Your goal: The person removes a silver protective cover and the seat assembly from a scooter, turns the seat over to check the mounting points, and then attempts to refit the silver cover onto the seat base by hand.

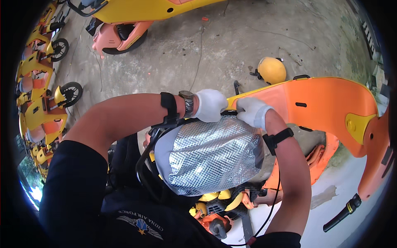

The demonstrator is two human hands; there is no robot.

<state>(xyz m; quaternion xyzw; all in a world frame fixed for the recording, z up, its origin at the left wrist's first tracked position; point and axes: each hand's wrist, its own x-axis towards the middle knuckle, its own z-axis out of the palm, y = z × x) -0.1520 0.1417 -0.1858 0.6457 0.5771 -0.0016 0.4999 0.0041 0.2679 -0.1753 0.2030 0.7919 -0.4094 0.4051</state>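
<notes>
Both gloved hands, left [210, 105] and right [251, 111], pinch the silver seat cover's [209, 155] front edge; advise even tension against the orange scooter body [326, 107].

the silver seat cover [211, 155] and orange body panel [326, 105] block both hands closely; open concrete floor [186, 53] lies beyond, with a yellow helmet [271, 70] on it.

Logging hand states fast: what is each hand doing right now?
Left hand: gloved, closed on the silver seat cover edge.
Right hand: gloved, closed on the same cover edge, beside the orange scooter panel.
</notes>
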